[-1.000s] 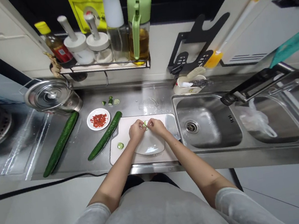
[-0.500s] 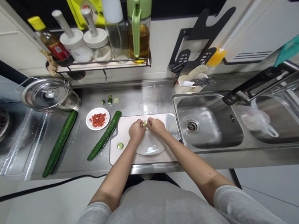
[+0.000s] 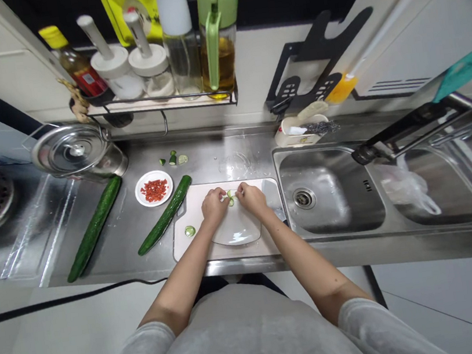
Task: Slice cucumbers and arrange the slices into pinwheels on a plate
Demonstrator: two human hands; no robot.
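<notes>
My left hand (image 3: 214, 206) and my right hand (image 3: 250, 196) meet over the far edge of a white plate (image 3: 237, 232) that lies on a pale cutting board (image 3: 197, 214). Both hands pinch a small piece of cucumber (image 3: 231, 197) between their fingertips. A single cucumber slice (image 3: 189, 230) lies on the board to the left of the plate. A knife blade (image 3: 271, 192) rests on the board's right end, beside my right wrist.
Two whole cucumbers (image 3: 166, 214) (image 3: 94, 227) lie on the steel counter at left, with a small dish of red bits (image 3: 154, 188) between them and cucumber ends (image 3: 174, 159) behind. A lidded pot (image 3: 75, 151) stands far left, the sink (image 3: 329, 193) right, a bottle rack (image 3: 159, 103) behind.
My hands have drawn slightly apart, so more of the cucumber piece shows between the fingertips. The camera has shifted a little.
</notes>
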